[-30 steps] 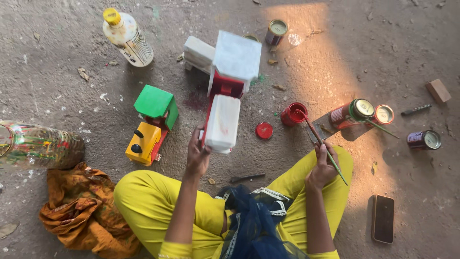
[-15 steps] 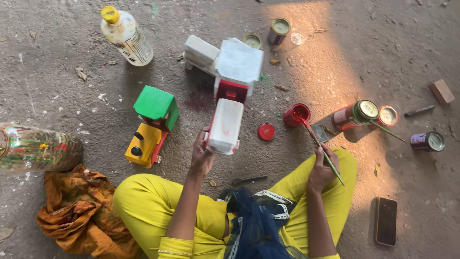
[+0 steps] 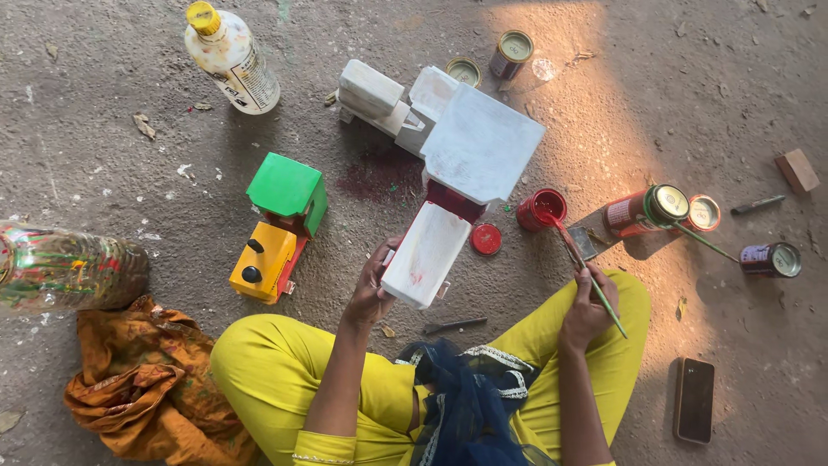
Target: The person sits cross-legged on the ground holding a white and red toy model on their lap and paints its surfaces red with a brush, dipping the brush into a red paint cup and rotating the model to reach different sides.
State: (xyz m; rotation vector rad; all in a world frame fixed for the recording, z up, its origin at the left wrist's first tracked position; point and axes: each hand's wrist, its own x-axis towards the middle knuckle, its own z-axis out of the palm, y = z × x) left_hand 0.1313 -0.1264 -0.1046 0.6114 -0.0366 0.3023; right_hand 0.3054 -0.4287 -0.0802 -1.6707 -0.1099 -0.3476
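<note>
**White toy truck held, brush dipped in red**

The white wooden toy truck (image 3: 444, 185) is stood on the concrete floor (image 3: 129, 173), and its near end is grasped by the left hand (image 3: 371, 289). A thin paintbrush (image 3: 591, 276) is pinched in the right hand (image 3: 586, 312), its tip reaching into the open red paint tin (image 3: 542, 207). The red lid (image 3: 486, 239) lies just beside the truck. A green and yellow toy truck (image 3: 276, 229) stands to the left. More tins (image 3: 642, 210) are grouped on the right, a dark phone (image 3: 693, 399) lies near the right knee, and an orange cloth (image 3: 147, 384) is bunched by the left knee.
</note>
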